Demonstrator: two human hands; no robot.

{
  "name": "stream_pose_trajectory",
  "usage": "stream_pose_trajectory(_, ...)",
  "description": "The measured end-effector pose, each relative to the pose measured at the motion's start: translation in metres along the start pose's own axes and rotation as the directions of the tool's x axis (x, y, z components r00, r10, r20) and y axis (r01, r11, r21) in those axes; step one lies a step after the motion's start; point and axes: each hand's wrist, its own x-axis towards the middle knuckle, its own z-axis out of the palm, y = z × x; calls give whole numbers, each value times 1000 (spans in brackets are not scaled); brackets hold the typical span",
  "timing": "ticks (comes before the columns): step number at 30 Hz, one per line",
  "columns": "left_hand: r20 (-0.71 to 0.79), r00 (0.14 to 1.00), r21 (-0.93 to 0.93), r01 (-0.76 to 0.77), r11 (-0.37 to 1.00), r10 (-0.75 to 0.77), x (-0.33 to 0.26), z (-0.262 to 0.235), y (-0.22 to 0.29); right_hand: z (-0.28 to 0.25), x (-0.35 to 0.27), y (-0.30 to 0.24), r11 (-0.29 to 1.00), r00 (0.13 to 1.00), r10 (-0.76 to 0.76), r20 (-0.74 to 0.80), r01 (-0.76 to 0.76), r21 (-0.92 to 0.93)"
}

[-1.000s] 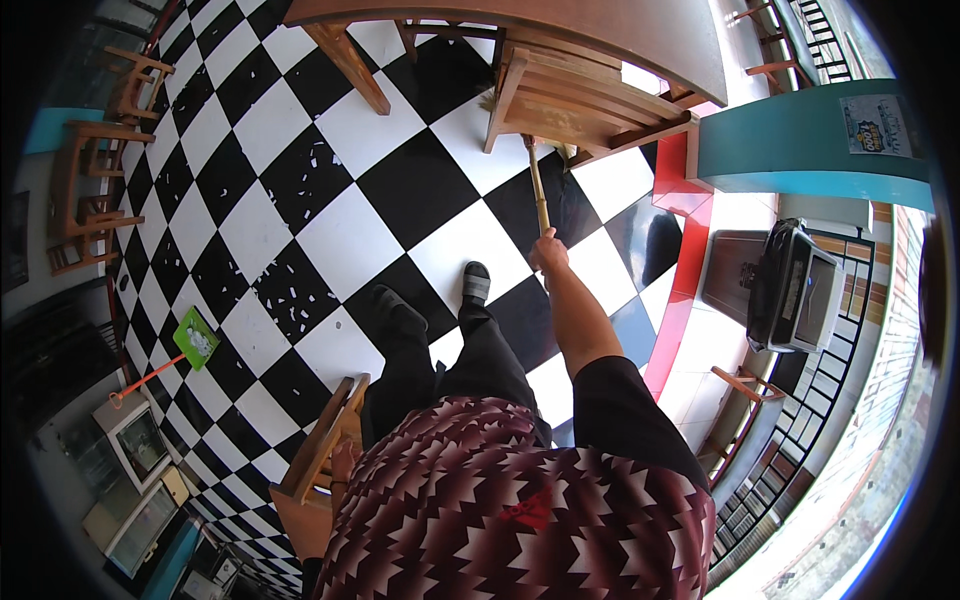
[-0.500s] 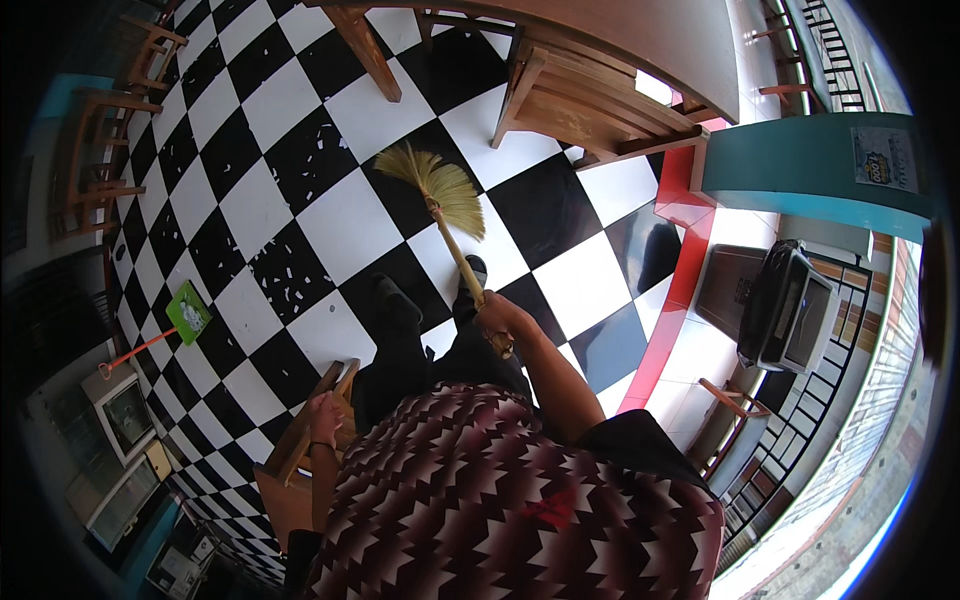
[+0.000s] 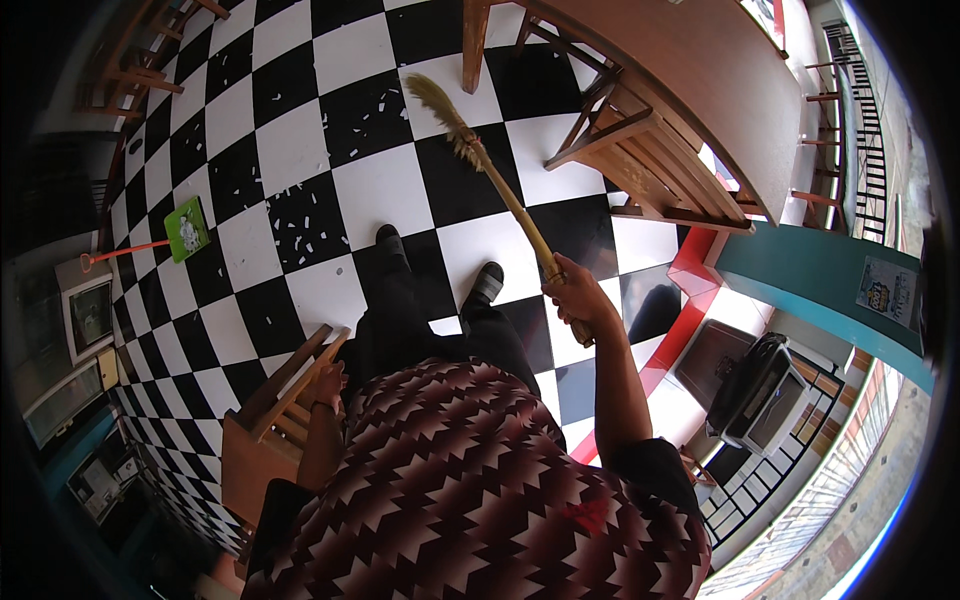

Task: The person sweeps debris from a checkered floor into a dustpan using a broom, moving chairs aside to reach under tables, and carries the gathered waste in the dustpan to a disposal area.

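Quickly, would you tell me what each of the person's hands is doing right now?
Left hand: resting on the back of a wooden chair; whether it grips it cannot be told.
Right hand: closed around the handle of a straw broom.

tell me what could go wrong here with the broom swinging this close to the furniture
The broom in the right hand has its bristle head raised near the wooden table's leg and a wooden chair; it could knock them. The swing may also scatter the white paper scraps farther across the checkered floor.
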Motion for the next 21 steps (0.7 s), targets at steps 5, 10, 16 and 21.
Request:
stream_pose_trajectory(5,-42,948,-13,315,949,-315,21,-19,-6,41,86,-24,989,972,-3,-236,-32,-144)
stream_pose_trajectory(10,-60,949,-24,309,951,-310,65,-77,93,112,260,29,991,929,-39,-369,-11,-132)
stream_pose_trajectory(16,-309,946,-111,-140,984,100,79,-178,242,237,275,-134,958,975,203,86,-216,189)
stream_pose_trajectory(21,-331,931,-106,-195,975,151,104,-218,288,268,260,-213,952,937,210,278,-261,158)
